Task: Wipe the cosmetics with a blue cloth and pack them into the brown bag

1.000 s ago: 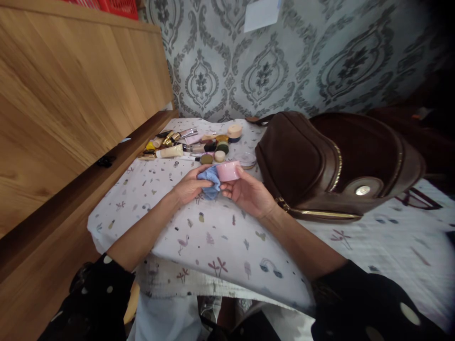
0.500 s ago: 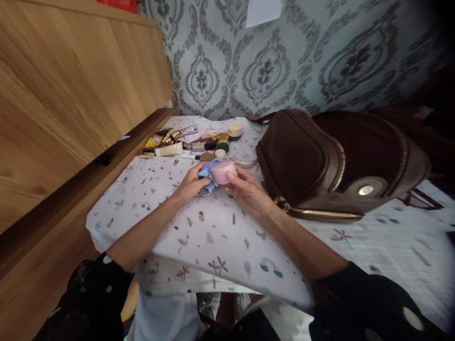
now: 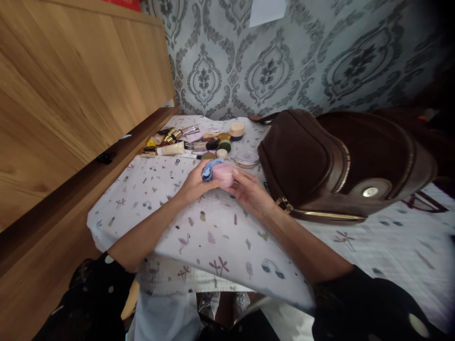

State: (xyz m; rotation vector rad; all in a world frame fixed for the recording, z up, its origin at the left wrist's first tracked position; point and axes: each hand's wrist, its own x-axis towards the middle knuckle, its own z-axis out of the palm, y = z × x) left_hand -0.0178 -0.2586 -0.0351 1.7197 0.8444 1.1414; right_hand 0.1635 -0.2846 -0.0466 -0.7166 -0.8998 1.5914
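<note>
Between my two hands is a small pink case (image 3: pixel 222 173) with rounded corners, held above the patterned cloth cover. My left hand (image 3: pixel 195 183) is closed around a crumpled blue cloth (image 3: pixel 212 168), which lies against the case's left side. Its thumb stretches across the lower front of the case. My right hand (image 3: pixel 249 188) pinches the case's right edge between thumb and fingers. Just beyond the hands are a round clear-lidded compact (image 3: pixel 246 159) and a small cream-coloured jar (image 3: pixel 222 154).
Behind the hands lies a pile of makeup, with a cream tube (image 3: pixel 171 148) and a beige-lidded jar (image 3: pixel 237 130). A large brown leather bag (image 3: pixel 320 166) stands close to my right forearm. Wooden furniture (image 3: pixel 92 61) borders the left, and patterned wallpaper (image 3: pixel 266 71) the back.
My left thumb has shifted from the blue cloth onto the front of the pink case. The case has turned slightly, and the cloth is bunched more along its upper left.
</note>
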